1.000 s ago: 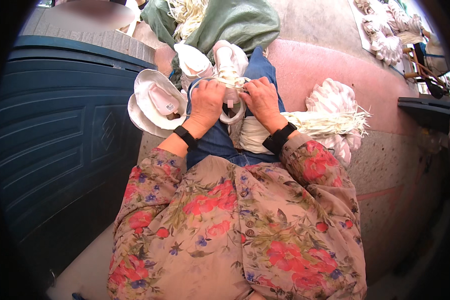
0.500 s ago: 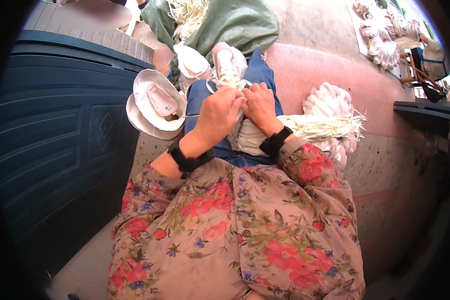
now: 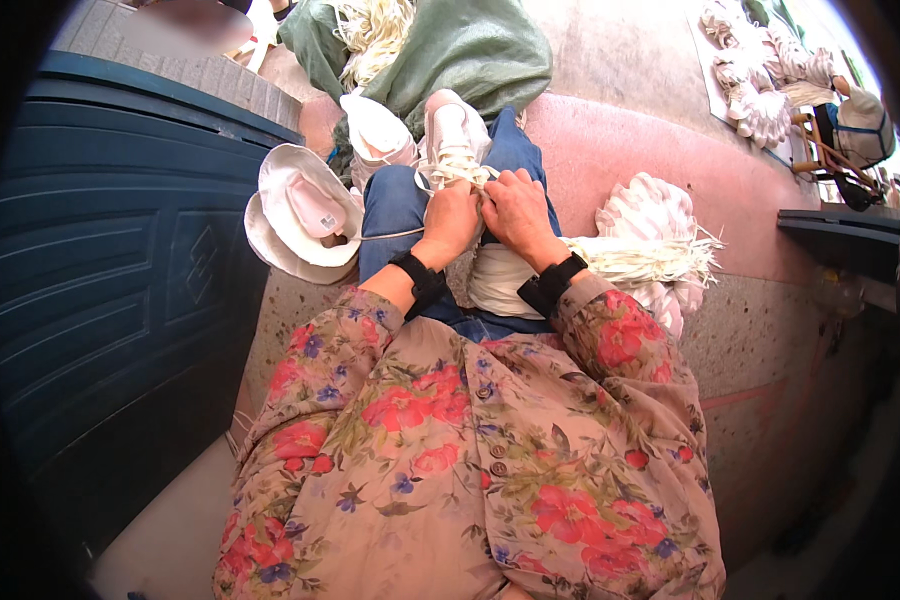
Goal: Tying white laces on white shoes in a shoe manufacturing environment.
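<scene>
Over on the left, a dark blue panelled door point(image 3: 120, 280), then a white sun hat point(image 3: 295, 215) lying crown-up beside the jeans. Left hand point(image 3: 452, 218) and right hand point(image 3: 515, 208) sit knuckle to knuckle over the knees, both pinching a pale straw braid point(image 3: 457, 172) against the white sneaker point(image 3: 450, 135); fingertips are hidden underneath. A white cloth bundle point(image 3: 500, 280) rests in the lap. Further right, loose straw strips point(image 3: 640, 258) fan across the pink ledge point(image 3: 610, 170).
</scene>
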Motion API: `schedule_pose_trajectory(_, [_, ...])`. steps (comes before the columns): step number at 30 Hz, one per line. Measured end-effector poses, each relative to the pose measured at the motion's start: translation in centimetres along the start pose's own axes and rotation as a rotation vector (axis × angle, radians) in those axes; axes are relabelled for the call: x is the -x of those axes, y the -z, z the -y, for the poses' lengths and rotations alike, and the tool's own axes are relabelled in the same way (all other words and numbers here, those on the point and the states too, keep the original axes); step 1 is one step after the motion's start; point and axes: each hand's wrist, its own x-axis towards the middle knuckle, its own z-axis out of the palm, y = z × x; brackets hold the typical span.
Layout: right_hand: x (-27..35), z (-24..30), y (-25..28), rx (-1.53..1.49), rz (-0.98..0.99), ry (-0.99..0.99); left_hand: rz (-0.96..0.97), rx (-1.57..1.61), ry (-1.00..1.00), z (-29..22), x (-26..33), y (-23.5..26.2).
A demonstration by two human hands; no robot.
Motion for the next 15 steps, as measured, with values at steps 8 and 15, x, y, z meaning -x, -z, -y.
schedule_pose_trajectory(8, [-0.1, 0.7, 0.1, 0.069, -0.044, -0.01, 0.199, -0.078, -0.025, 0.4, 0.6, 5.2])
schedule_pose_trajectory(15, [0.1, 1.2, -0.1, 0.083, -0.05, -0.06, -0.1, -0.05, -0.065, 2.1, -2.5, 13.8])
